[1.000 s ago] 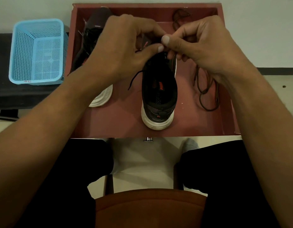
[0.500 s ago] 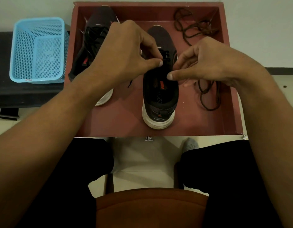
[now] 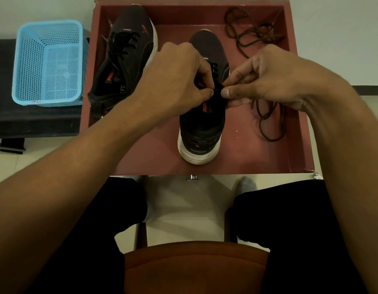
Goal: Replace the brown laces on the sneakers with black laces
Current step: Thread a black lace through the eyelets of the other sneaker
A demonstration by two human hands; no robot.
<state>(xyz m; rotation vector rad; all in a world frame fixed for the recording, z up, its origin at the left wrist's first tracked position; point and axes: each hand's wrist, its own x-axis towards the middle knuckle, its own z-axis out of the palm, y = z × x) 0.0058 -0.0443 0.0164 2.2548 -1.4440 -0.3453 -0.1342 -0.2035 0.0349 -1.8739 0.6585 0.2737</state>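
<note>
Far left: blue basket (image 3: 49, 64), perforated plastic, sits on a dark surface (image 3: 35, 122). Just right of it is a red tray (image 3: 251, 158) that holds both shoes and the loose laces.

Left sneaker (image 3: 128, 66): dark upper, white sole, orange logo. It lies tilted along the tray's left wall, toe far, already threaded with black laces (image 3: 123, 46), loose ends sticking out. No hand touches it.

Left hand (image 3: 179, 81): it reaches in from near left and hovers over the gap between the shoes. Fingers are curled, thumb and forefinger in a clenched pinch grip at the top of the right sneaker's throat.

Right sneaker (image 3: 202, 128): same dark upper with white sole, upright in the tray's middle, heel near, toe far. Black lace rows (image 3: 214, 67) show just beyond the fingertips. Both grips meet directly above its tongue, thumbs almost touching. The pinched bit is black on black, so I cannot tell lace end from tongue.

Right hand (image 3: 275, 79): it comes from near right, fingers curled, thumb and forefinger pinching the same spot from the right side.

Brown laces (image 3: 247, 37): a loose tangle in the tray's far right corner. A second brown loop (image 3: 271, 126) lies nearer, partly under the right hand, apart from both shoes.
</note>
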